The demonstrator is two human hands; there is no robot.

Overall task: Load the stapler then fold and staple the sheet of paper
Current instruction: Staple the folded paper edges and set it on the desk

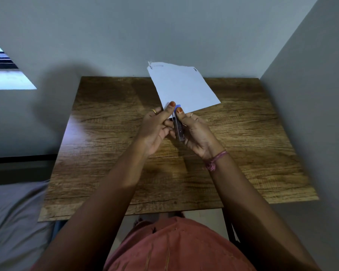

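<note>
two hands | left hand (157, 125) pinches paper (182, 87) | right hand (196, 132) grips stapler (178, 128)

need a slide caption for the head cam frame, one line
Over a wooden table, the left hand pinches a sheet of paper while the right hand holds a stapler at its near edge.

Bedroom at home: bed sheet (12, 218) beside small wooden table (125, 163), window (6, 75).
</note>
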